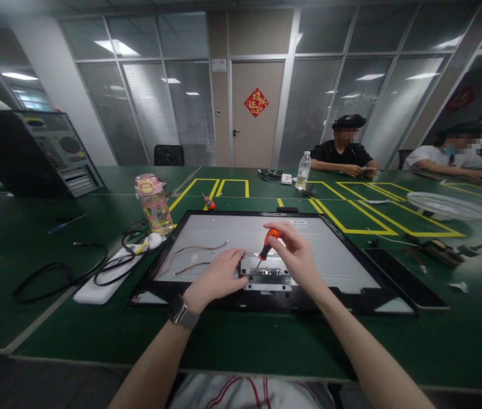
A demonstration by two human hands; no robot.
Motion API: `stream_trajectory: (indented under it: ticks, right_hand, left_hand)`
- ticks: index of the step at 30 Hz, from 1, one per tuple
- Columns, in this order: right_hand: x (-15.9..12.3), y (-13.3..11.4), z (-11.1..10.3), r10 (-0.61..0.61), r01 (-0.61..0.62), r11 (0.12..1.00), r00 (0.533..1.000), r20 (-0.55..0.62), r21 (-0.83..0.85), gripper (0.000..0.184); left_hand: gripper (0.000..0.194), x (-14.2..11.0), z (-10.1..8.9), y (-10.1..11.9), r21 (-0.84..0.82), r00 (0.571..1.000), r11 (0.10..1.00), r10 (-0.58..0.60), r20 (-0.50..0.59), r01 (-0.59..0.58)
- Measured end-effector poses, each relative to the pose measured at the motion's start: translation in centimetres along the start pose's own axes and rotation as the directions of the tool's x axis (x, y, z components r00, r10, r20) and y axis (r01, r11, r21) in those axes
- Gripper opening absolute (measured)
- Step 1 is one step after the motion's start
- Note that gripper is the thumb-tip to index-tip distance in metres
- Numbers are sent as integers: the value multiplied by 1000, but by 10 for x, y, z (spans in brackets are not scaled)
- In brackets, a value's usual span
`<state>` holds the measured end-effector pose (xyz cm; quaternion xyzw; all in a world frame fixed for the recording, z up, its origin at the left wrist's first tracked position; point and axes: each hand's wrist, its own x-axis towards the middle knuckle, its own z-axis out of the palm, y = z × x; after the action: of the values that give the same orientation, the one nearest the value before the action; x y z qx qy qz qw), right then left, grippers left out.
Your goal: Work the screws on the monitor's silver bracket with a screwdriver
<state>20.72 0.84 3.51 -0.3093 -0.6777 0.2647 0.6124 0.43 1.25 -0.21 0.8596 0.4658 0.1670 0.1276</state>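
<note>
A flat display panel (335, 255) with a black frame lies back side up in front of me. On its lower middle sits a silver metal bracket (269, 279). My right hand (296, 253) is closed around the orange-and-black handle of a screwdriver (269, 243). The shaft slants down and left, its tip at the bracket; whether it sits in a screw is too small to tell. My left hand (219, 274), with a watch on the wrist, grips the bracket's left end between thumb and fingers. Thin cables (194, 248) with white connectors lie on the panel's left part.
Left of the panel are a white power strip (104, 278) with black cords and a pink-lidded bottle (154, 204). A second screwdriver (209, 202) lies behind. A black slab-like part (403, 277) rests at right. Across the green table sit two people, near a water bottle (303, 170).
</note>
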Motion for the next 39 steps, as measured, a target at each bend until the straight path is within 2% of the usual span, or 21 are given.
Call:
stream_trajectory:
  ticks: [4,9,15,19,23,28,31,35,39]
  right_hand:
    - [0,-1,-1,43,-47,997,996,73,57,26]
    - [0,1,-2,20,-20,999,1000,12,33,18]
    - [-1,-3,0,-19,19,999,999,31,-26,30]
    - [-2,0,2,-65,63,997,997,-36,-51,19]
    - [-1,-1,0,27,-30,996,999,38,81,15]
    - [0,1,-4,123,-154,968,979,160,200,30]
    - [-1,8,-2,144,-184,941,977,156,284,27]
    - [0,11,-1,161,-182,935,983,93,304,17]
    - [1,7,-1,194,-221,916,975,113,336,26]
  left_hand:
    - [63,1,-2,-2,-42,999,999,-20,29,21]
    - [69,1,-4,-12,-139,992,986,-73,100,87]
    - [71,0,-4,-18,-175,992,981,-71,102,88]
    - [71,1,-3,-17,-175,993,981,-73,96,89]
    - [70,1,-3,-15,-162,993,983,-73,92,87]
    - [70,1,-2,-17,-148,995,987,-48,82,60]
    - [70,1,-2,-16,-143,996,988,-47,79,58]
    - [69,1,-3,-14,-142,995,987,-59,85,71]
    - [71,1,-3,-18,-165,996,984,-53,78,65]
